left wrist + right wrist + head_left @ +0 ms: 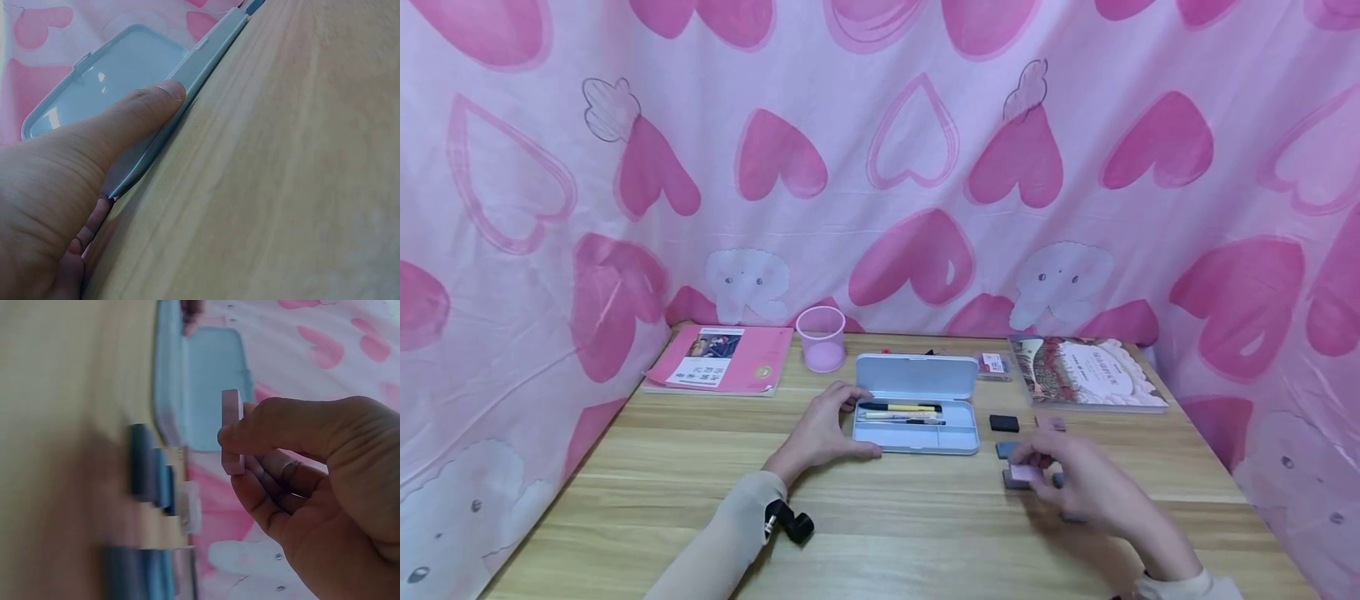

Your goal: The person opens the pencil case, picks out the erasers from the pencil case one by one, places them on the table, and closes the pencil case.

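Note:
A light-blue pencil case point(887, 437) lies on the wooden table with its lid up. Several pens point(901, 408) rest in its back compartment. My left hand point(820, 429) grips the case's left end, thumb point(147, 109) along the front wall and fingers around the back. To the right of the case, my right hand point(1090, 479) pinches a small pink eraser point(232, 403) between thumb and fingers, held above the table. Beneath and around that hand lie more small blocks: a black one point(1003, 423), a blue one point(1005, 450) and a grey one point(1014, 481). The hand partly hides others.
A pink mesh cup point(822, 354) and a pink book point(688, 367) stand at the back left. Behind the case's right side is a small clear packet point(995, 365), beside an illustrated book point(1082, 375). A heart-patterned curtain point(917, 167) closes off the back and sides.

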A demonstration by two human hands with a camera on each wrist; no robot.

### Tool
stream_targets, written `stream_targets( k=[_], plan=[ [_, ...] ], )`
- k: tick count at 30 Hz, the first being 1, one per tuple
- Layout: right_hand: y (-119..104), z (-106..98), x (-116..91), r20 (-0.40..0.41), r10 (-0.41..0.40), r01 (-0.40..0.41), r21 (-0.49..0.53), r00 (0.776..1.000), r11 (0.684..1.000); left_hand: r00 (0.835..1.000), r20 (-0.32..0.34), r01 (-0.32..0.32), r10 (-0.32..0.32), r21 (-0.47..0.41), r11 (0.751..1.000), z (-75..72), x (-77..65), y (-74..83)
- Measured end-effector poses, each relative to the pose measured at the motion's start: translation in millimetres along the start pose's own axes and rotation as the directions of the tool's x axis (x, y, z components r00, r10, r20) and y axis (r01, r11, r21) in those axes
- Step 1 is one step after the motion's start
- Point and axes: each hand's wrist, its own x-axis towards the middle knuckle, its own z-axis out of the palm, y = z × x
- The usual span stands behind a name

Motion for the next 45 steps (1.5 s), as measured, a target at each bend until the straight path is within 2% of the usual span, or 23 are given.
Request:
stream_targets(
  k=[5,8,11,14,21,25,27,31,34,37,41,45],
  plan=[
    [7,11,-17,0.089,0.025,-0.031,0.067,0.996,0.997,1.000,-0.002,-0.007,0.007,-0.011,1.000,0.2,0.6,0.1],
    [10,16,-23,0.174,0.077,-0.100,0.128,0.982,0.987,1.000,-0.001,-0.009,0.009,-0.014,1.000,0.1,0.7,-0.1],
    [13,20,-26,0.222,0.088,-0.127,0.165,0.971,0.978,1.000,0.001,-0.005,0.005,-0.013,1.000,0.2,0.8,-0.6],
    [14,23,-28,0.238,0.087,-0.128,0.166,0.968,0.978,1.000,0.000,-0.001,0.001,-0.012,1.000,0.5,0.8,-1.2],
    [12,19,-25,0.293,0.156,-0.203,0.139,0.943,0.969,1.000,-0.005,-0.008,0.008,0.000,1.000,1.3,1.3,-0.6],
    [9,6,-15,0.237,0.110,-0.145,0.133,0.965,0.980,1.000,-0.006,-0.022,0.022,0.002,1.000,2.0,1.9,-0.9],
    [8,-2,-6,0.159,0.052,-0.071,0.113,0.986,0.991,1.000,-0.005,-0.023,0.023,-0.004,1.000,1.9,1.6,-1.0],
    [10,-12,23,0.014,0.013,-0.015,0.112,1.000,0.994,1.000,-0.023,-0.012,0.011,-0.033,0.999,1.7,0.2,-1.2],
    [15,-11,50,-0.067,0.073,-0.063,0.139,0.995,0.988,0.999,-0.047,0.011,-0.014,-0.060,0.998,1.6,-0.5,-1.2],
    [21,-3,75,-0.102,0.157,-0.137,0.184,0.982,0.973,0.997,-0.064,0.029,-0.035,-0.089,0.996,1.8,-0.7,-0.9],
    [30,13,97,-0.091,0.223,-0.196,0.243,0.971,0.950,0.997,-0.067,0.016,-0.024,-0.111,0.994,2.6,-0.3,-0.9],
    [37,26,105,-0.069,0.235,-0.206,0.290,0.970,0.935,0.999,-0.048,-0.014,0.010,-0.072,0.997,3.5,0.2,-2.4]
  ],
)
